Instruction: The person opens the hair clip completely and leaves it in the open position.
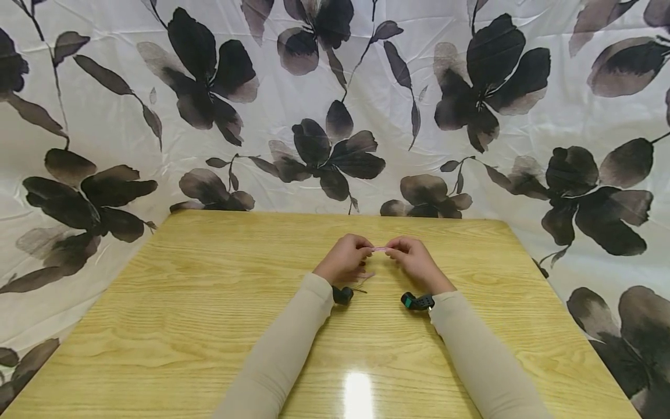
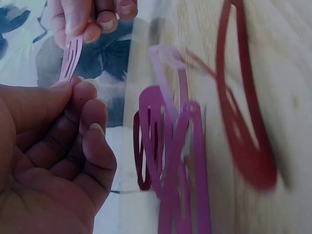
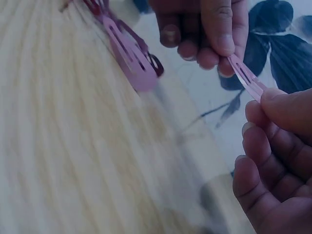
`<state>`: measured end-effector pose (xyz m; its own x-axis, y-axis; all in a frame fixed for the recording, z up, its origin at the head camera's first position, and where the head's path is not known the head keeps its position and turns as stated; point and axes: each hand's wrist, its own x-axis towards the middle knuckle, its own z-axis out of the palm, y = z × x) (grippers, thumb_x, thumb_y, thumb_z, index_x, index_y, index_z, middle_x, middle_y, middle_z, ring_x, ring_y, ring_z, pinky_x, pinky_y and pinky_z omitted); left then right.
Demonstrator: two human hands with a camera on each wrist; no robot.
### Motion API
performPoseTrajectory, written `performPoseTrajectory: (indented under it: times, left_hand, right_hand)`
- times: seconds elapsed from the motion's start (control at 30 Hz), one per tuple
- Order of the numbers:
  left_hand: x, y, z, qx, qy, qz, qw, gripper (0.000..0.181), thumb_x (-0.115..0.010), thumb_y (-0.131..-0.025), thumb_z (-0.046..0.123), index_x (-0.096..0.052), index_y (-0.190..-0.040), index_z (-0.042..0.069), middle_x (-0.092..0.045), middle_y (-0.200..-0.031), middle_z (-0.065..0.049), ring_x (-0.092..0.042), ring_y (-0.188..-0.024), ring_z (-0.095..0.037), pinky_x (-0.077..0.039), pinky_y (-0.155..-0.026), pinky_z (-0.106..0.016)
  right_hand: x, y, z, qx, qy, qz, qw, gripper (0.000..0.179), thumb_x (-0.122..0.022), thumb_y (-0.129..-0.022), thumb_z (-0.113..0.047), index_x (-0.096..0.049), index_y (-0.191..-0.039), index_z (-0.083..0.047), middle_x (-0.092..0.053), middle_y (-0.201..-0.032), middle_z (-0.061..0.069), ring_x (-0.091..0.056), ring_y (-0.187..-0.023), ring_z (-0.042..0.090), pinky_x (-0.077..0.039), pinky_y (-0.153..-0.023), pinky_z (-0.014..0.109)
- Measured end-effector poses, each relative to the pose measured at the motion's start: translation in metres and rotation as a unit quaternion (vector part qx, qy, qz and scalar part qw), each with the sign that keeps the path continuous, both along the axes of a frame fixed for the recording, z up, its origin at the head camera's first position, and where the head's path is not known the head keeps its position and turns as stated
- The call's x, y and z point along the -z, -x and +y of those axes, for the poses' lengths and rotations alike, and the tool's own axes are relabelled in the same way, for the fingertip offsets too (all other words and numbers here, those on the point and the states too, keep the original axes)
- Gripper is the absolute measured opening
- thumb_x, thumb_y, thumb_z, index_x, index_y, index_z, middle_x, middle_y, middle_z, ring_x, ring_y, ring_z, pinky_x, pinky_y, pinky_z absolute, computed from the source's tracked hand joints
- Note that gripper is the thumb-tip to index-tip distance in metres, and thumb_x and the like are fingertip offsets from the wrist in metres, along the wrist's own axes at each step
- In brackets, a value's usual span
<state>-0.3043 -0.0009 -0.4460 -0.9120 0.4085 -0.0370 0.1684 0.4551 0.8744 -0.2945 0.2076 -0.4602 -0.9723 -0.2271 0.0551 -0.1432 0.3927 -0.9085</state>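
Both hands hold one light pink snap hair clip (image 1: 379, 249) by its two ends, raised above the table. My left hand (image 1: 348, 256) pinches one end between thumb and forefinger, its other fingers curled loosely. The opposite end sits between the thumb and fingertips of my right hand (image 1: 416, 262). In the left wrist view the pinched clip (image 2: 72, 57) shows its slotted middle between the two hands. Below and beside the left hand several more hair clips lie close together: a magenta clip (image 2: 199, 146), a red clip (image 2: 258, 165) and a pale pink clip (image 3: 139, 75) among them.
The wooden table (image 1: 235, 326) spreads round both arms. Behind and beside it hangs a white cloth (image 1: 392, 128) with dark flowers. A black wrist strap (image 1: 419, 301) is on the right wrist, and a black device (image 1: 342, 295) on the left.
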Motion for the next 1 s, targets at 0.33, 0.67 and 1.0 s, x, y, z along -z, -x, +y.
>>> performPoseTrajectory:
  times: [0.33,0.67,1.0]
  left_hand:
    - [0.001,-0.005,-0.020,0.021,-0.014,-0.012,0.9996,0.027,-0.051,-0.101,0.018,-0.067,-0.115,0.001,-0.066,-0.111,-0.015,-0.070,-0.095,-0.021,-0.056,-0.082,-0.031]
    - [0.010,-0.009,-0.038,0.014,-0.017,-0.003,0.9997,0.023,-0.055,-0.100,0.023,-0.070,-0.110,0.009,-0.069,-0.103,-0.007,-0.067,-0.086,-0.015,-0.052,-0.070,-0.028]
    - [0.018,-0.011,-0.049,0.029,-0.102,-0.055,0.9928,0.025,-0.057,-0.099,0.023,-0.068,-0.113,0.007,-0.066,-0.092,-0.012,-0.055,-0.070,-0.017,-0.047,-0.062,-0.027]
  right_hand:
    - [0.000,-0.007,-0.015,-0.013,0.003,0.012,0.9998,0.020,-0.059,-0.097,-0.023,-0.069,-0.106,-0.009,-0.068,-0.108,0.016,-0.057,-0.090,0.027,-0.049,-0.078,0.035]
    - [0.000,-0.014,-0.029,-0.026,0.007,0.010,0.9996,0.020,-0.060,-0.097,-0.024,-0.071,-0.106,-0.011,-0.069,-0.109,0.013,-0.059,-0.091,0.026,-0.050,-0.079,0.034]
    - [-0.001,-0.020,-0.032,-0.039,0.009,0.030,0.9988,0.021,-0.060,-0.097,-0.025,-0.070,-0.107,-0.010,-0.069,-0.107,0.015,-0.059,-0.089,0.029,-0.050,-0.077,0.035]
